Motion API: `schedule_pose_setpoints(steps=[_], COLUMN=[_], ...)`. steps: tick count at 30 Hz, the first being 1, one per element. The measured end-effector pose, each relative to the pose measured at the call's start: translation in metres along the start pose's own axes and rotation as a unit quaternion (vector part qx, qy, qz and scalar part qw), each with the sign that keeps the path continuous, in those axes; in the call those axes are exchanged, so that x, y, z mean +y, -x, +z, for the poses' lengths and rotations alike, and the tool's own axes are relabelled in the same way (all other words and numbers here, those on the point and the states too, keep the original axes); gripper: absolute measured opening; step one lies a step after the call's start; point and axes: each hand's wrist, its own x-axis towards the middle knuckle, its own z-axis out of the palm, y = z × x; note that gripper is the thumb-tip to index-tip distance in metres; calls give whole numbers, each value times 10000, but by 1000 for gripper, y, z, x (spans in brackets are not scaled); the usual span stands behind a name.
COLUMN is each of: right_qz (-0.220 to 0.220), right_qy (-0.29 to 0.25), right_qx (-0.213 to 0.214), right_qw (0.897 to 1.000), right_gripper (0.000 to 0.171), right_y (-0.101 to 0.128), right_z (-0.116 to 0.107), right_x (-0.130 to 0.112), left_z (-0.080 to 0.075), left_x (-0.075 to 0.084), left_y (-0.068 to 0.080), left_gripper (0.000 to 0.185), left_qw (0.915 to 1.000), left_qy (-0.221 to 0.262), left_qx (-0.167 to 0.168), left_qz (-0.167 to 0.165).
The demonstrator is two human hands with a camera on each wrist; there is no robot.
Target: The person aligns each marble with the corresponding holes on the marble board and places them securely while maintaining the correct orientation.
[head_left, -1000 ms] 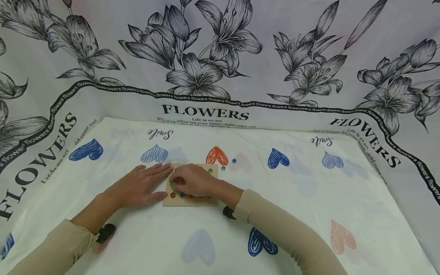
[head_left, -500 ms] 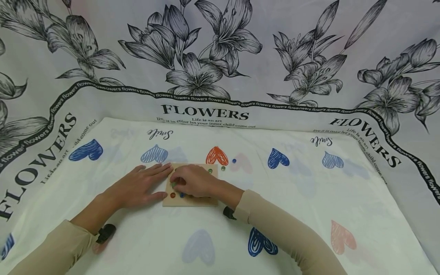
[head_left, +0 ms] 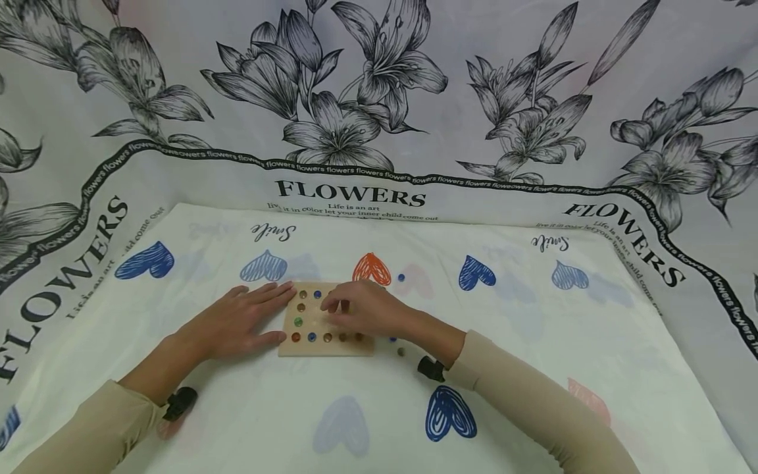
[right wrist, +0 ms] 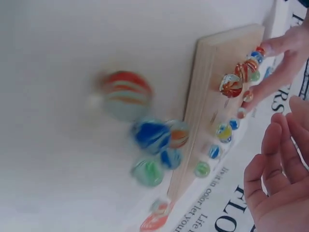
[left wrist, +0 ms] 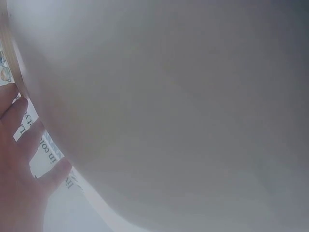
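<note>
A light wooden board (head_left: pixel 326 351) lies on the cloth, with glass marbles in rows along its edges. Among them are a green marble (head_left: pixel 299 322) and a red one (head_left: pixel 295 337) in the left column. My left hand (head_left: pixel 237 319) lies with extended fingers, index fingertip and thumb at the board's left edge. Above the board's right half hovers my right hand (head_left: pixel 373 308), covering some marbles there. The right wrist view shows its fingers (right wrist: pixel 273 166) loosely bent, with nothing seen between them. The left wrist view is mostly filled by a pale blurred surface.
Loose marbles lie beside the board, including a large red-striped one (right wrist: pixel 128 94), a blue one (right wrist: pixel 150 135) and a green one (right wrist: pixel 148 172). Another blue marble (head_left: pixel 401 277) sits beyond the board's far right corner. The white cloth (head_left: pixel 237 421) carries printed hearts.
My right hand has drawn back rightward from the board's left column, leaving the green marble there and uncovering other marbles. My left hand has stayed in place.
</note>
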Motion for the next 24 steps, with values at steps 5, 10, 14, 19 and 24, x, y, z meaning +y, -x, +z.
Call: schedule_pose_setpoints(steps=[5, 10, 14, 19, 24], right_qz=[52, -7, -36, 14, 316], right_qy=[-55, -155, -311, -373, -433], right_qx=[-21, -179, -273, -249, -174], right_qw=[10000, 9997, 9991, 9990, 9984], right_gripper=[22, 20, 20, 22, 24], right_y=[24, 46, 62, 76, 89], right_z=[-8, -10, -7, -4, -5], right_x=[2, 9, 17, 27, 35], left_z=[-2, -2, -2, -1, -1], left_x=[1, 3, 3, 2, 2], left_y=[1, 1, 2, 2, 3], left_gripper=[77, 77, 77, 77, 77], left_qw=[10000, 9999, 9999, 9999, 9999], left_qy=[66, 97, 117, 118, 129], left_qx=[14, 44, 36, 34, 33], left_qz=[-9, -8, -35, -45, -69])
